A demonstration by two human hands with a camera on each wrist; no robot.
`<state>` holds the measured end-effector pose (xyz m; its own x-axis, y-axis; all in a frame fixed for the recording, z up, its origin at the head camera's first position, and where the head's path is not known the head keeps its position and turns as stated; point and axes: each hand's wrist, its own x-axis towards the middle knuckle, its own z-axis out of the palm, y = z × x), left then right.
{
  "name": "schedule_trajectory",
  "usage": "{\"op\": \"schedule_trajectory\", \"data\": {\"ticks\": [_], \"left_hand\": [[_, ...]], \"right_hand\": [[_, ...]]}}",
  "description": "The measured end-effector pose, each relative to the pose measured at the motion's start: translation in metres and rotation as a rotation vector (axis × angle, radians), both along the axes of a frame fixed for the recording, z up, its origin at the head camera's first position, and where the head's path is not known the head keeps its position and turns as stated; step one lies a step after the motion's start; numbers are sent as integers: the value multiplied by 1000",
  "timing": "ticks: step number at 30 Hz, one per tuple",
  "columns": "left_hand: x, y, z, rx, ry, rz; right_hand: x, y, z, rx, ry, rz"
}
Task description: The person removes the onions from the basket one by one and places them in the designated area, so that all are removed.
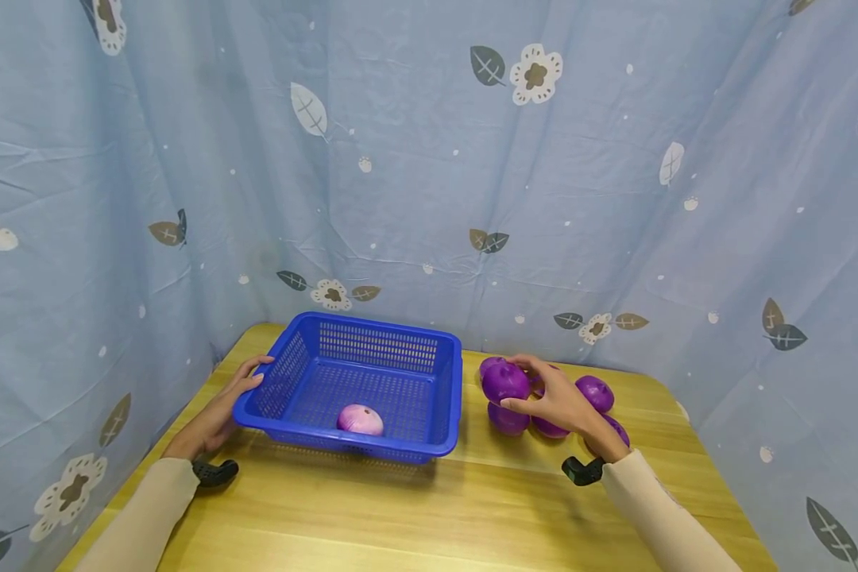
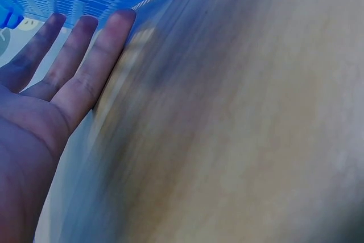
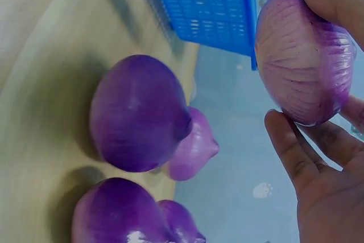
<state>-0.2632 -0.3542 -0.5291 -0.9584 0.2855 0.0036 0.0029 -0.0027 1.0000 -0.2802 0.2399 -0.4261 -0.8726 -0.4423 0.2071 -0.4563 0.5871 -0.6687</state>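
Observation:
Raised above the tabletop, a purple onion [image 1: 505,382] is held between the thumb and fingers of my right hand [image 1: 559,403]. The right wrist view shows the pale, streaked side of this onion [image 3: 304,58], with the fingertips at its edge. Below and around that hand lie several more purple onions [image 1: 595,394]. My left hand [image 1: 220,411] is at the left side of a blue plastic basket [image 1: 372,322]. Its straight fingers [image 2: 85,78] reach to the basket's slotted wall in the left wrist view. One pink-purple onion [image 1: 360,419] lies inside the basket near its front wall.
The wooden table [image 1: 372,524] carries the basket at left and the loose onions at right. A blue curtain [image 1: 415,183] with leaf and flower prints hangs behind the table and along both sides. Dark wrist cameras [image 1: 216,473] are strapped at both cuffs.

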Motion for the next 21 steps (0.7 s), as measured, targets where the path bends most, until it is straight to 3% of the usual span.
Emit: {"op": "schedule_trajectory", "data": {"ticks": [6, 21], "left_hand": [[0, 0, 0, 6, -4, -1], [1, 0, 2, 23, 1, -7]], "right_hand": [[10, 10, -7, 9, -9, -46], [32, 26, -27, 34, 61, -44]]}}
